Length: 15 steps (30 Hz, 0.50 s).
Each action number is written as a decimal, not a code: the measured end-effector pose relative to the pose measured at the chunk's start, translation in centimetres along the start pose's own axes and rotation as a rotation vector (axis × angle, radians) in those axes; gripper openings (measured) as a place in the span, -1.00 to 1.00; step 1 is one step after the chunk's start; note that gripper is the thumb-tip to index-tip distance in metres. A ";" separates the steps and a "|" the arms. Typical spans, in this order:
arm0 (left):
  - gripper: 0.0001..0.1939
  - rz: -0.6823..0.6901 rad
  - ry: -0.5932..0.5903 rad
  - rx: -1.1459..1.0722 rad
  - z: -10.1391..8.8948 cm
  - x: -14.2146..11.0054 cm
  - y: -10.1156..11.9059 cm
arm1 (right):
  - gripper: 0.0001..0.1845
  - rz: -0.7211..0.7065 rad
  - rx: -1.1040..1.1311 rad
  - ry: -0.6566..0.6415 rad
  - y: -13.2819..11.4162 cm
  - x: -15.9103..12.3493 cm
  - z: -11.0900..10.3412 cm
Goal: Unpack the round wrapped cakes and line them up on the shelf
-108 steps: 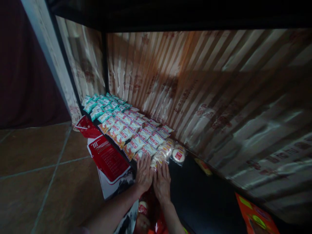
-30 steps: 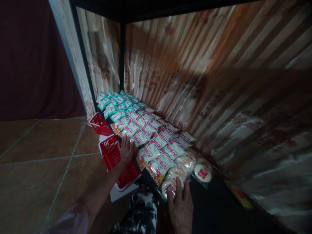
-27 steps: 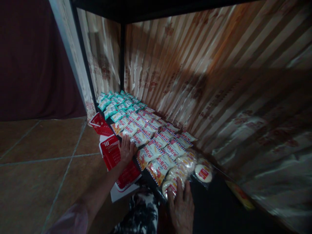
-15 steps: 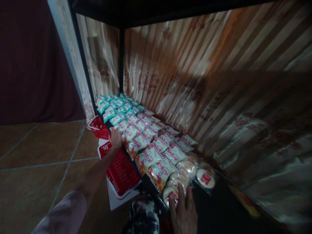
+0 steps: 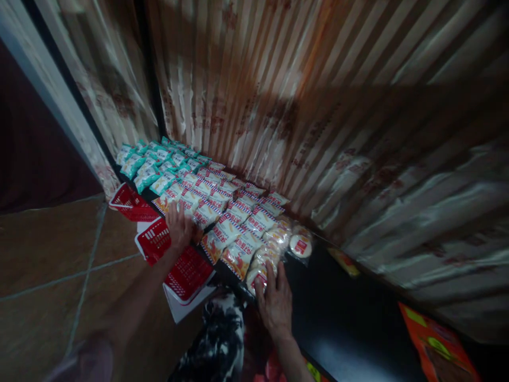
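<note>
My left hand (image 5: 178,225) lies with its fingers stretched out at the front edge of white snack bags (image 5: 240,252) with red lettering and striped ends. These bags lie in overlapping rows along a black shelf (image 5: 334,313). Fingers apart, my right hand (image 5: 277,302) rests on the nearest of the round, clear-wrapped wafers (image 5: 257,277), which overlap in a line. Another round wrapped wafer (image 5: 301,245), with a red label, lies just beyond them. Small teal-and-white packets (image 5: 147,176) fill the far left end of the shelf.
Below the shelf's front edge stand a red basket (image 5: 191,273) and a second red basket (image 5: 133,204) on the tiled floor (image 5: 47,313). A corrugated, film-covered wall (image 5: 254,95) rises behind. An orange packet (image 5: 437,345) lies at the right, and a small yellow-red one (image 5: 344,262) by the wall.
The view has tilted down and turned right, bringing more shelf and the orange packet into sight. Both hands stay at the front of the goods; the left is a little nearer along the row.
</note>
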<state>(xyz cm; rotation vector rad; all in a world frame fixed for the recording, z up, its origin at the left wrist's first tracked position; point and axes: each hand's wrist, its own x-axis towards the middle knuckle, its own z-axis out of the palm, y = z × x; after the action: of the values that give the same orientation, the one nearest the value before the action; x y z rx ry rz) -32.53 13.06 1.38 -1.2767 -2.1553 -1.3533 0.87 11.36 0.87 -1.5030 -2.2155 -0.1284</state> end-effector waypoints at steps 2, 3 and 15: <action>-0.45 0.190 -0.078 -0.058 -0.9 -2.1 3.2 | -0.43 -0.001 0.008 -0.002 0.0 -0.1 -0.1; -0.44 0.275 -0.108 -0.083 -1.2 -3.1 4.8 | -0.43 -0.001 0.012 -0.002 0.0 -0.1 -0.1; -0.49 0.556 -0.366 0.058 0.6 -6.8 9.5 | -0.42 0.021 0.081 0.005 -0.1 -0.1 -0.4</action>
<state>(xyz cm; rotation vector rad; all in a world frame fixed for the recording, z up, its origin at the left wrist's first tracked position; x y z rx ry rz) -20.96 11.58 2.20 -2.0270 -1.8043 -0.8734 0.90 11.09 1.23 -1.4807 -2.1737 -0.0354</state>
